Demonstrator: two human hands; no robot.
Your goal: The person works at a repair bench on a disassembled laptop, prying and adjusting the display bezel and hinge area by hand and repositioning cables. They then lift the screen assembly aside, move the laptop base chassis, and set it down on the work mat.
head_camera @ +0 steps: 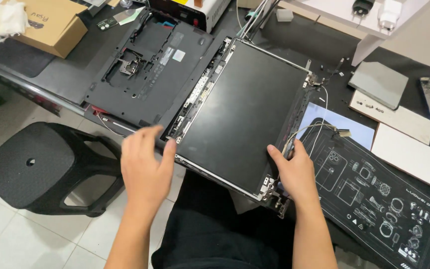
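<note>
Head view: bare laptop screen panel (242,117) lies tilted over the opened laptop base (148,65), its near corner overhanging the surface (60,79) edge. Right hand (297,172) pinches the panel's right edge by the loose display cable (317,129); left hand (143,164) spread wide, blurred, at the left corner (contact unclear). Risk: panel sliding off, or cable snagging. Black stool (36,167) on tiled floor (21,239); printed repair mat (389,199) at right.

The black rectangular laptop screen panel (245,112) fills the bench middle. At its nine o'clock the black plastic laptop base shell (148,65) touches it, closing that side. At three o'clock thin loose cables (319,132) cross a black printed work mat (384,199). At seven o'clock, open floor lies between panel and black plastic stool (41,167).
</note>
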